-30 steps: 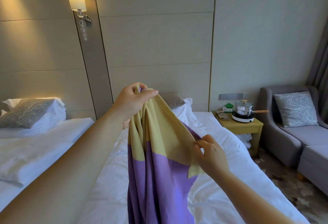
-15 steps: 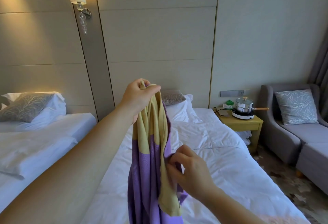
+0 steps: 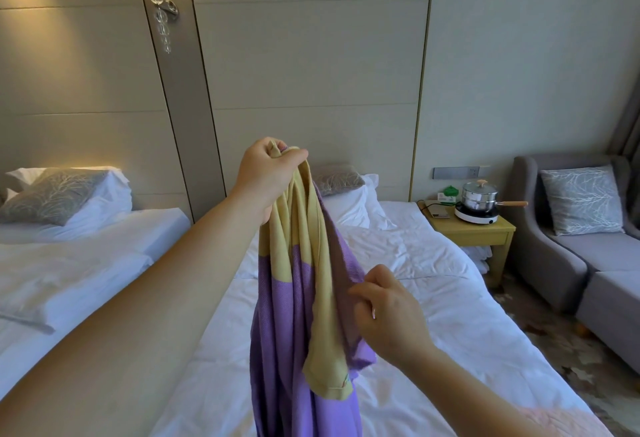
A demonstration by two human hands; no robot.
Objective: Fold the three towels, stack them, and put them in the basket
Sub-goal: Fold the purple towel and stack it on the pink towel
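– In the middle of the frame, what is the left hand (image 3: 268, 173) doing?

– It is gripping the top of the purple-and-yellow woven towel (image 3: 291, 298) in a closed fist, fingers wrapped round the bunched yellow end. It is holding the cloth up so that it is hanging in long folds down to the lower edge of the frame, above the white-sheeted bed (image 3: 450, 315).

– And the right hand (image 3: 388, 315), just right of centre?

– Its fingers are curling in and seem to be pinching the purple edge of the towel partway down. A second ago it was pulling a yellow edge out toward the right, spreading the cloth into a panel between the hands. Now that panel is collapsing: the hand is sitting close against the hanging cloth, and a yellow corner is dangling loose just below it.

– What is that meaning for the folding?

– I am reading it as a hunt for the proper edge, not a fold. The towel is hanging bunched with no crease made, so it is looking unfolded. The other two towels and the basket are lying outside the view, so stacking and putting away are waiting.
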